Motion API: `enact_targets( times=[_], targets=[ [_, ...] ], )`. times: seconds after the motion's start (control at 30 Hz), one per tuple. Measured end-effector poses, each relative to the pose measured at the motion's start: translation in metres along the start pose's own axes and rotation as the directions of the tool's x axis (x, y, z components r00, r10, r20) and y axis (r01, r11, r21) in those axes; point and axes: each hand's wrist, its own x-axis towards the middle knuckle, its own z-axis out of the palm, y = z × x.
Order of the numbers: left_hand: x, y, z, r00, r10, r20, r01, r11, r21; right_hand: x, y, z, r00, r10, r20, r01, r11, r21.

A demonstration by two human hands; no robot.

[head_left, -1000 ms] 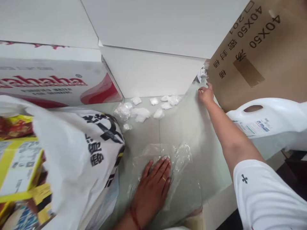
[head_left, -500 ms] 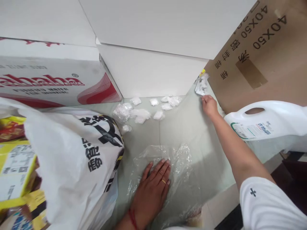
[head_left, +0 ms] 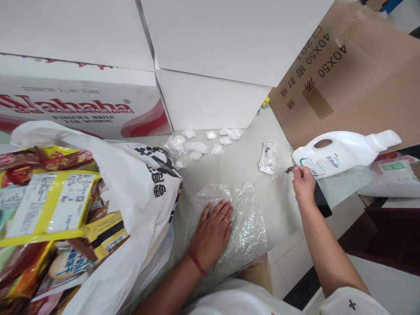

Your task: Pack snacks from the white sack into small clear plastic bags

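Note:
My left hand (head_left: 213,227) lies flat on a thin transparent plastic bag (head_left: 251,232), fingers stretched out. Farther right, my right hand (head_left: 303,181) pinches a small dark object (head_left: 289,169), too small to name. A white printed packet in clear film (head_left: 268,158) lies just left of those fingertips. Behind the plastic bag several small white wrapped bundles (head_left: 196,147) are scattered along the foot of the white boxes. Beside my right hand, a white jug with a handle (head_left: 341,151) lies on its side, and a black flat object (head_left: 322,199) is partly hidden by my wrist.
At left a white shopping bag (head_left: 141,218) gapes, full of snack packets (head_left: 52,205). A Wahaha water carton (head_left: 82,105) and stacked white boxes (head_left: 210,100) wall off the back. A large brown carton (head_left: 328,78) stands right. The pale tabletop (head_left: 285,210) ends near my body.
My right hand has come back toward me from the far corner. The white packet has moved nearer too and is out of my fingers. My left hand stays on the plastic; the view has shifted.

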Motion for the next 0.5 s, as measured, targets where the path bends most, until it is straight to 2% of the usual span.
enact_targets(
  times=[0.07,0.1,0.17,0.23,0.33,0.5],
  targets=[
    [0.0,0.0,0.0,1.0,-0.003,-0.009,0.002,1.0,-0.017,0.015,-0.015,0.005,0.996,0.003,-0.088,-0.002,1.0,0.015],
    [0.0,0.0,0.0,1.0,-0.002,-0.015,0.002,1.0,-0.025,0.019,-0.024,0.008,0.992,-0.053,-0.117,0.052,0.999,-0.008],
    [0.0,-0.001,0.001,1.0,-0.003,-0.024,0.003,0.999,-0.037,0.021,-0.04,0.013,0.969,-0.239,-0.065,0.228,0.964,-0.135],
    [-0.001,-0.002,0.001,1.0,-0.002,-0.029,0.001,0.999,-0.046,0.015,-0.048,0.018,0.935,-0.351,0.042,0.349,0.895,-0.28],
    [-0.001,-0.003,0.003,0.999,0.005,-0.037,-0.007,0.999,-0.046,0.007,-0.043,0.023,0.916,-0.381,0.125,0.398,0.828,-0.396],
    [0.0,-0.004,0.004,0.998,0.017,-0.055,-0.018,1.0,-0.013,0.012,-0.034,0.02,0.862,-0.483,0.157,0.5,0.754,-0.426]
  ],
)
